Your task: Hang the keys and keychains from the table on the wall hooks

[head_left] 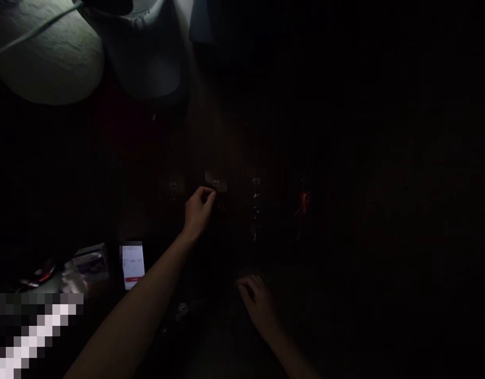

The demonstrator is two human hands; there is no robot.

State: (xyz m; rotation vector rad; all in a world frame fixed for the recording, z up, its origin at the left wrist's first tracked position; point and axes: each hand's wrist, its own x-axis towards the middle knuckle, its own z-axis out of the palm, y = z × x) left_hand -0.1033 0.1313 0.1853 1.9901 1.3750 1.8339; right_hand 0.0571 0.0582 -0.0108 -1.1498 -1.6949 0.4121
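The scene is very dark. My left hand (199, 209) reaches to the middle, thumb and fingertips pressed together; what they hold, if anything, is too dark to tell. Just above its fingertips is a small pale card-like piece (221, 184) with a shiny clip-like part. To its right, a strand of small glinting pieces (256, 210) runs downward. Farther right lies a small orange-red thing (304, 202). My right hand (259, 301) is lower down, fingers curled towards the thumb, apart from these pieces. Anything in its fingers is hidden in the dark.
A lit phone (133, 267) lies beside my left forearm, with a clear-looking box (90, 263) to its left. A small glinting piece (182, 309) sits between my arms. At the upper left are a pale rounded thing (53, 63) and a grey rounded one (148, 66).
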